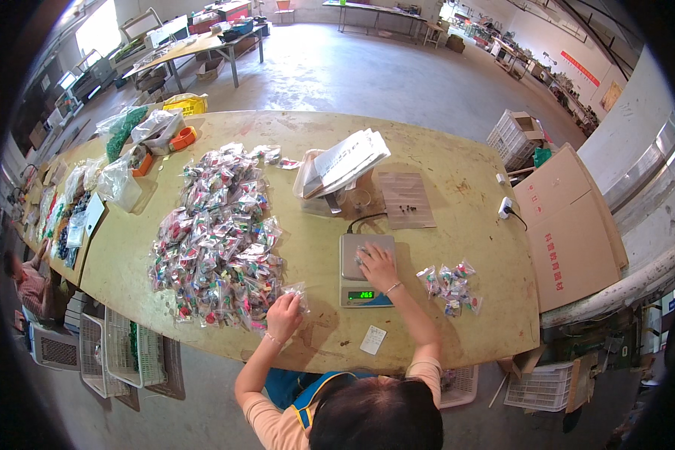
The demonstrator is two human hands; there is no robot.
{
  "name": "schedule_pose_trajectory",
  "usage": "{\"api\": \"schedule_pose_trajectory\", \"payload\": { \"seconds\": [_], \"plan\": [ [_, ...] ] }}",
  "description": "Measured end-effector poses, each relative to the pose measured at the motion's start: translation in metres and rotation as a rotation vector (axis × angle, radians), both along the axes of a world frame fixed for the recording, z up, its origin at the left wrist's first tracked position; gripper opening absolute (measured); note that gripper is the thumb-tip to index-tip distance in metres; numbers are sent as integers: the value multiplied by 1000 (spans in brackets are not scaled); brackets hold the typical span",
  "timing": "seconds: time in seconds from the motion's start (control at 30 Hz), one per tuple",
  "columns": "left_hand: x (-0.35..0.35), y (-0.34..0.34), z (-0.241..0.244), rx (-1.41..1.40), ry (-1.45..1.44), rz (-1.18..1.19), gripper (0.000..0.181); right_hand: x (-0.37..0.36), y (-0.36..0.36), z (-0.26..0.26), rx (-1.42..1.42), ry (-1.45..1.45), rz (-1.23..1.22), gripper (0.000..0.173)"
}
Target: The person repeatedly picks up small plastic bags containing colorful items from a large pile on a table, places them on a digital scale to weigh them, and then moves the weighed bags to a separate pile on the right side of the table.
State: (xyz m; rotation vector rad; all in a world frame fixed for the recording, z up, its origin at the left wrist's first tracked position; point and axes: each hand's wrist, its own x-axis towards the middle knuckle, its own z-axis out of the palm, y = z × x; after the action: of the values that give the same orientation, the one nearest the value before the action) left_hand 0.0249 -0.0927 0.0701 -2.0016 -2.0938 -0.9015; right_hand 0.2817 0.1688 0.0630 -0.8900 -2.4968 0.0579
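Note:
My left hand [284, 315] grips a small clear plastic bag [300, 296] at the right edge of a large pile of similar bags [219, 242] with colourful small parts inside. My right hand [379, 266] is over the metal pan of a digital scale [352, 270], its thumb and fingers around another small bag [361, 255]. Green digits glow on the scale's display [362, 295]. To the right of the scale lies a smaller group of filled bags [451, 286]. A white card with handwriting [373, 340] rests in front of the scale.
Behind the scale stand a plastic bin [309, 205] with papers [349, 160] and a brown sheet [407, 197] with small dark pieces. A black cable [365, 219] runs behind the scale. Cardboard [568, 236] leans at the table's right edge. Another person [36, 281] sits far left.

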Motion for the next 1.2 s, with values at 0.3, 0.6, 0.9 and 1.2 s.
{"api": "schedule_pose_trajectory", "payload": {
  "seconds": [0.3,0.6,0.9,1.2],
  "plan": [
    [52,98,49,200,80,-153,40,99,55,-71,-8,205,-259,29],
    [115,205,-5,81,26,-252,44,238,19,-90,-55,-227,-684,45],
    [62,145,-12,-1,-227,-258,88,242,1,-62,66,70,-538,58],
    [-84,12,-8,-349,41,422,108,136,-5,-27,164,250,-178,50]
  ]
}}
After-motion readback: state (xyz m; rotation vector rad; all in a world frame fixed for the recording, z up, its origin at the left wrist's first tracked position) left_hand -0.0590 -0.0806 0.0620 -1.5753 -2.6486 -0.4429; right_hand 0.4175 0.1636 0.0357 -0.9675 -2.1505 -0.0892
